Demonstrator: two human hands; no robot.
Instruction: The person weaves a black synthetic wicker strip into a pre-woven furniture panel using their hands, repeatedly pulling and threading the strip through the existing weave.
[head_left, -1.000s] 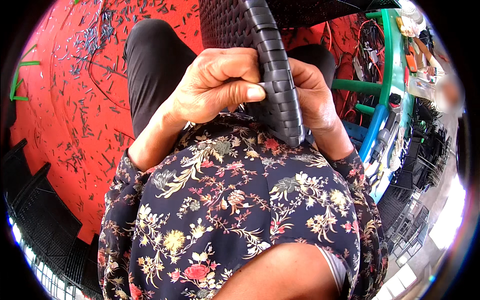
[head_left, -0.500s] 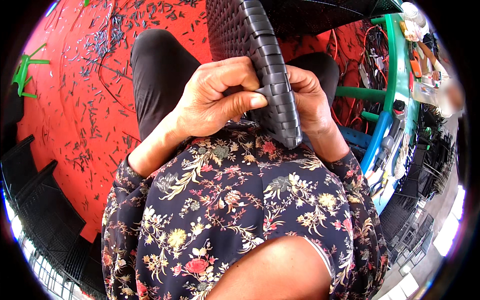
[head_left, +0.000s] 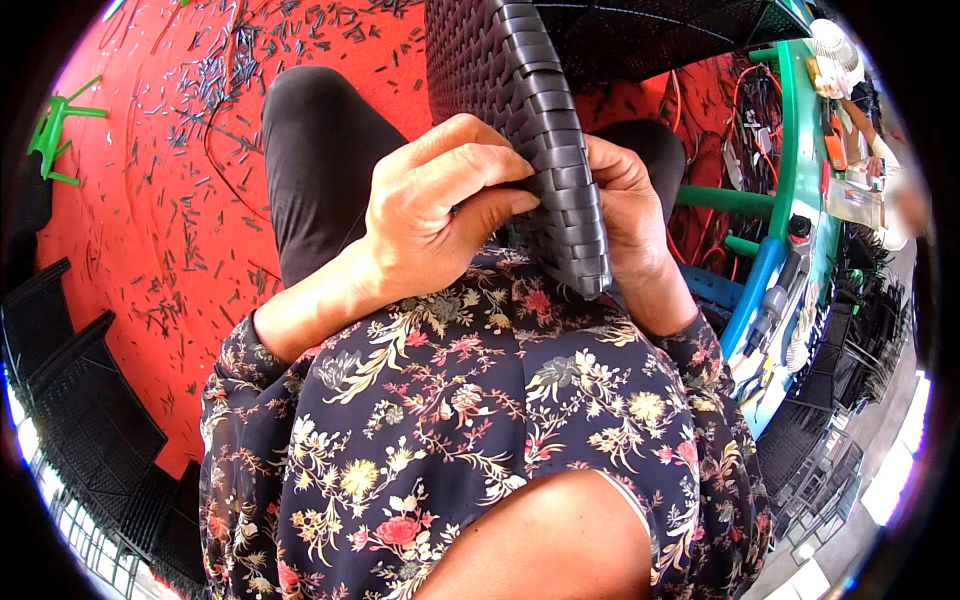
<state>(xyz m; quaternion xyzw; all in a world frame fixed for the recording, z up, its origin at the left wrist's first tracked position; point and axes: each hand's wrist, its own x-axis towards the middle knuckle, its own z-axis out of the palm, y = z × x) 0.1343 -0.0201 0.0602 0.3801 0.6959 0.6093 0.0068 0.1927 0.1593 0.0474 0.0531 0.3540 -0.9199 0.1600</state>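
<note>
A dark grey woven wicker panel (head_left: pixel 540 130) stands on edge against my lap, its braided rim running down toward my chest. My left hand (head_left: pixel 440 215) grips that rim from the left, thumb pressed on the weave near its lower end. My right hand (head_left: pixel 630 225) holds the same rim from the right side, partly hidden behind the panel. Both forearms wear dark floral sleeves.
Red floor (head_left: pixel 150 220) strewn with several short dark offcuts lies to the left. A small green stool (head_left: pixel 60 140) stands far left. Black woven pieces (head_left: pixel 80 420) are stacked lower left. A green and blue frame (head_left: pixel 790 200) with tools stands right, another person's hand beyond it.
My view has shifted slightly, so the panel and both hands sit a little lower and to the right. The grip on the rim is unchanged.
</note>
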